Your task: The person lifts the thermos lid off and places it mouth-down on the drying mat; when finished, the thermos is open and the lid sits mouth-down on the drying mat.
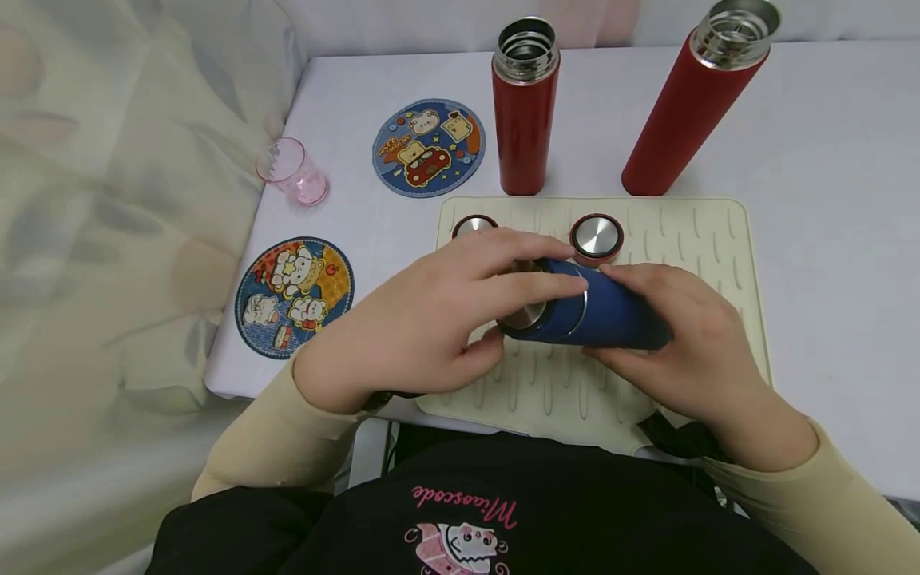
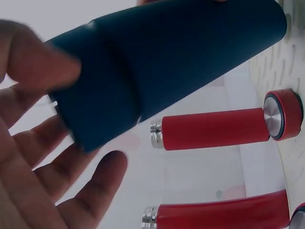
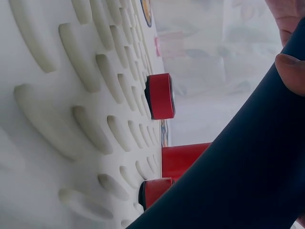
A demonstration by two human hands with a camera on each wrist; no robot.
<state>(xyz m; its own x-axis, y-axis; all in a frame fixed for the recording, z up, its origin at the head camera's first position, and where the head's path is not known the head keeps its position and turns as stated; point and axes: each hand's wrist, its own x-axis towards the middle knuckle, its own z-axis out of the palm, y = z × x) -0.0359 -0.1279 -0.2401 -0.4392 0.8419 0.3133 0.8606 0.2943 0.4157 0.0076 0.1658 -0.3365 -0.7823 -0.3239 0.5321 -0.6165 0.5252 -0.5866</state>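
A blue thermos [image 1: 621, 311] is held tilted above the cream mat, its silver-topped lid [image 1: 530, 314] toward the left. My right hand [image 1: 693, 343] grips the thermos body near its lower end. Around the lid end lies my left hand [image 1: 431, 319]; in the left wrist view its thumb [image 2: 45, 67] presses the lid's side, with the other fingers spread at the end. Two red lids with silver tops, one [image 1: 596, 237] by the right fingertips and one [image 1: 476, 224] partly behind the left hand, rest on the mat.
Two uncapped red thermoses [image 1: 526, 132] [image 1: 693, 120] stand behind the cream ridged mat [image 1: 690, 239]. Left of them are two round cartoon coasters [image 1: 470, 132] [image 1: 247, 275] and a pink-tinted glass [image 1: 311, 188] near the table's left edge. A patterned curtain [image 1: 129, 200] hangs beside the table.
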